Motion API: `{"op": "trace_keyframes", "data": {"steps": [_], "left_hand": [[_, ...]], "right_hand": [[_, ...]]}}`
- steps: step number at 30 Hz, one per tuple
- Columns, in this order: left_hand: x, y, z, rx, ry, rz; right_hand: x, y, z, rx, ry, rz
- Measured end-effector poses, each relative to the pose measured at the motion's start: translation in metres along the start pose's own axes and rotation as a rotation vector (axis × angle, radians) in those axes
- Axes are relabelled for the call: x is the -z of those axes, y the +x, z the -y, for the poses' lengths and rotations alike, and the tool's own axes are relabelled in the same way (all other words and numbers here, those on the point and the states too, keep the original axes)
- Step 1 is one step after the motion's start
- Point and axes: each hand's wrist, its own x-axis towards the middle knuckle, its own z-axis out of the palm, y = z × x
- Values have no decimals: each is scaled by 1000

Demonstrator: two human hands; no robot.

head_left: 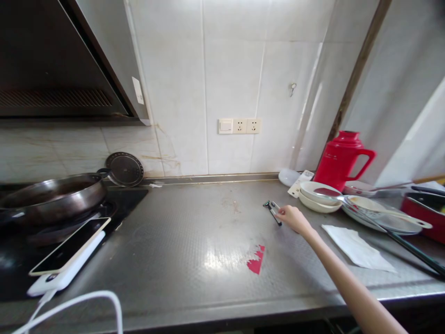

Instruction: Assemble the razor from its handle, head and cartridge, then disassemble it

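Observation:
My right hand (290, 218) reaches in from the lower right, its fingers pinched together on a small light-coloured item (274, 206) with a dark end, too small to name. Right beside it, a dark razor-like tool (273, 214) lies slantwise on the metal counter (181, 260). Nearer the front edge, a torn red piece (256, 262) is on the counter. To the right of my forearm lies a white sheet (358, 248). My left hand is out of view.
Bowls (320, 197), plates with utensils (385, 215), a red thermos (339, 157) and a red pot (426, 215) crowd the right side. At left are a steel pan (52, 197) on the stove, a phone (71, 246), a white device (66, 273) and a white cable (100, 294).

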Motion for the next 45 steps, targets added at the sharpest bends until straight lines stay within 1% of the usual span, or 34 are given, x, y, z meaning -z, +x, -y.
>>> {"op": "trace_keyframes", "data": {"steps": [2,4,5,7,8,9,11,13,15,19,22,26,28,30,33,35,38,41,45], "left_hand": [[-7,-3,-23,15,-54,7],[-8,8,-44,31,-101,13],[-7,19,-53,60,-138,3],[-3,50,-64,265,-331,-78],[-1,68,-66,349,-377,-96],[0,87,-64,393,-405,-104],[-1,122,-54,461,-427,-120],[-8,148,-36,517,-428,-119],[-18,167,-17,557,-444,-93],[-36,190,10,623,-490,-28],[-40,205,23,628,-494,-16],[-39,225,38,677,-489,-1],[-40,231,46,697,-488,-7],[-39,235,52,707,-482,-22],[-37,236,60,699,-430,-60],[-35,235,63,679,-317,-56],[-35,232,69,668,-153,4],[-36,230,77,689,-105,53],[-32,222,97,697,-51,118]], "right_hand": [[-1,-2,5,-20,-19,16],[-3,-2,8,-52,-44,37],[-5,-1,9,-74,-56,49],[-7,2,9,-121,-69,76],[-9,4,9,-144,-70,88],[-10,6,9,-165,-69,100],[-13,10,8,-194,-64,119],[-17,13,6,-208,-67,128],[-19,14,6,-214,-75,122],[-19,14,12,-230,-25,82],[-16,12,30,-205,69,42],[-13,5,74,-138,138,-62],[-12,-1,100,-94,143,-106],[-11,-9,124,-41,135,-116],[-10,-22,152,10,101,-79],[-11,-29,165,33,78,-58],[-14,-37,178,59,51,-58],[-19,-43,186,84,33,-23],[-21,-46,184,140,36,29]]}}
